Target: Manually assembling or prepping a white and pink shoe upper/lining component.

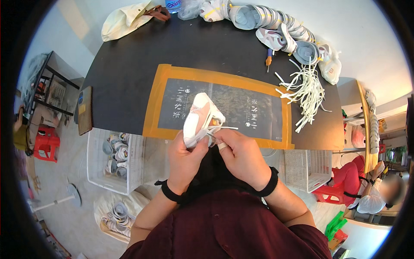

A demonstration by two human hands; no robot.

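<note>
While the left hand (184,160) steadies a pale pink and white shoe upper (199,116) above the near edge of a dark table (125,64), the right hand (241,156) works at its lacing opening. The step in hand looks to be threading a white lace (227,127), one end of which juts out to the right above the right fingertips. A next move of that kind would call for a firm hold by the left hand, and a fine pinch by the right to guide the lace through and draw it snug.

The upper lies between the two hands, toe pointing away from the person, over a taped panel (263,113) on the table. The left fingers and thumb are closed on its near left side. The right thumb and forefinger are brought together at its near right side, by the opening; whether they pinch the lace or the upper's edge, I cannot tell.

Toward the table's right lies a loose bundle of white laces (307,88), and beyond it a curving row of nested uppers (276,22) runs along the far edge
</note>
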